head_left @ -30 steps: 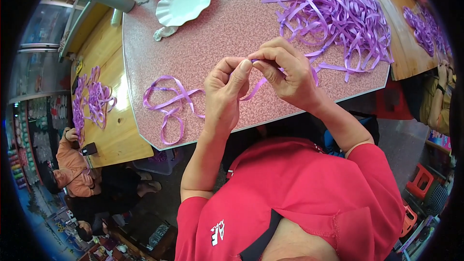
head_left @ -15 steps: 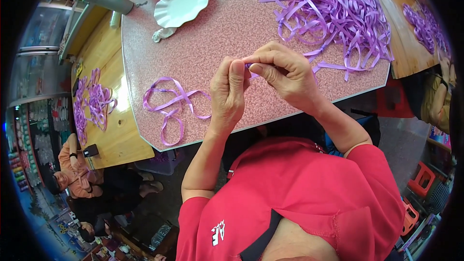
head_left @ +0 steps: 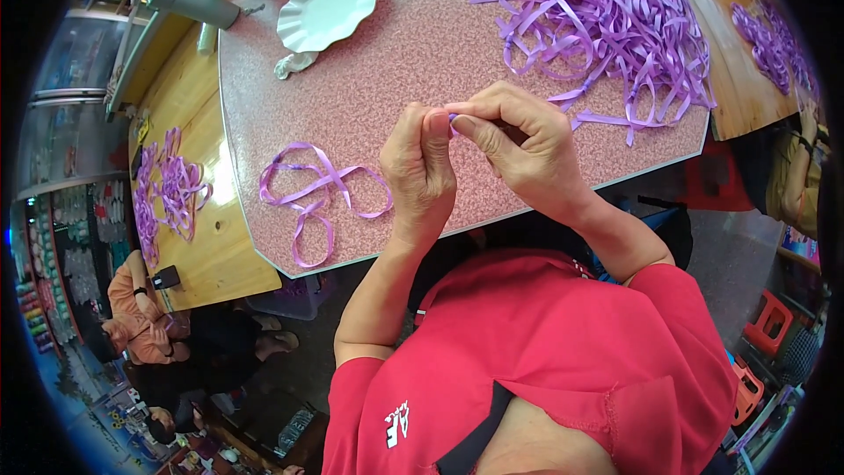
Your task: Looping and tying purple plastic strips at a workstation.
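Observation:
Over the pink table (head_left: 369,97), my left hand (head_left: 418,171) and my right hand (head_left: 527,145) meet fingertip to fingertip. Both are closed in a pinch on a small bit of purple ribbon (head_left: 453,120); most of it is hidden by the fingers. Left of my left hand, a looped length of purple ribbon (head_left: 327,178) lies on the tabletop. Beyond my right hand spreads a large tangled pile of purple ribbons (head_left: 615,35), some strands trailing toward my right wrist.
A white scalloped dish (head_left: 330,7) and a grey-green bottle (head_left: 193,0) stand at the far left. More ribbons lie on the wooden tables at left (head_left: 171,185) and right (head_left: 769,44). One person (head_left: 145,308) sits at left; another person's arm (head_left: 798,171) shows at right.
The fingertips stay together. My right hand has shifted slightly down, and the short ribbon tail seen under its thumb before is now out of sight.

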`<state>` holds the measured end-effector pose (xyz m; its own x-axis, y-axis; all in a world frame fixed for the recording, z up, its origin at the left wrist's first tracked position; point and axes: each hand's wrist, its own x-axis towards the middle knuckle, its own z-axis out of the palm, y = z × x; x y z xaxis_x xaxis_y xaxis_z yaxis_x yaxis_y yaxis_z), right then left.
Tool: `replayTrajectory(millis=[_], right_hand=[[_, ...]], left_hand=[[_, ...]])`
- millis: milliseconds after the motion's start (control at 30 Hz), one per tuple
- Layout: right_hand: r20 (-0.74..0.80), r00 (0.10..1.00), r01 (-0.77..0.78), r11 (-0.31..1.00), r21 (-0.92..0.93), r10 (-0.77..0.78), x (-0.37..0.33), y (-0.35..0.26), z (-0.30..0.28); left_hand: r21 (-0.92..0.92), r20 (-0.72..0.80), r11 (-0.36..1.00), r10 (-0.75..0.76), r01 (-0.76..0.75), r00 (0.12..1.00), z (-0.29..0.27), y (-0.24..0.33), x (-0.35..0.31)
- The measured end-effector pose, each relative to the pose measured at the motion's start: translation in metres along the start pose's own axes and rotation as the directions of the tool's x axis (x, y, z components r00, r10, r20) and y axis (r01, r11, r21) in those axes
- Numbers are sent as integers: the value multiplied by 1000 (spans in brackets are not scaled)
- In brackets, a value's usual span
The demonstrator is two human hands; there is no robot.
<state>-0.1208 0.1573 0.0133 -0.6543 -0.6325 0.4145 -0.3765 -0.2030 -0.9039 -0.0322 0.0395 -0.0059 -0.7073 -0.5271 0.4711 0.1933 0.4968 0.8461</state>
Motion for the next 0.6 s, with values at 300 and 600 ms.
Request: replayTrajectory(millis=[300, 600], right_hand=[[101, 947, -304, 952, -35, 306, 4, -13, -11], [13, 997, 76, 987, -144, -75, 2, 2, 0]], left_hand=[[227, 78, 946, 219, -231, 973, -7, -5, 8], [58, 36, 997, 46, -48, 998, 1, -5, 4]])
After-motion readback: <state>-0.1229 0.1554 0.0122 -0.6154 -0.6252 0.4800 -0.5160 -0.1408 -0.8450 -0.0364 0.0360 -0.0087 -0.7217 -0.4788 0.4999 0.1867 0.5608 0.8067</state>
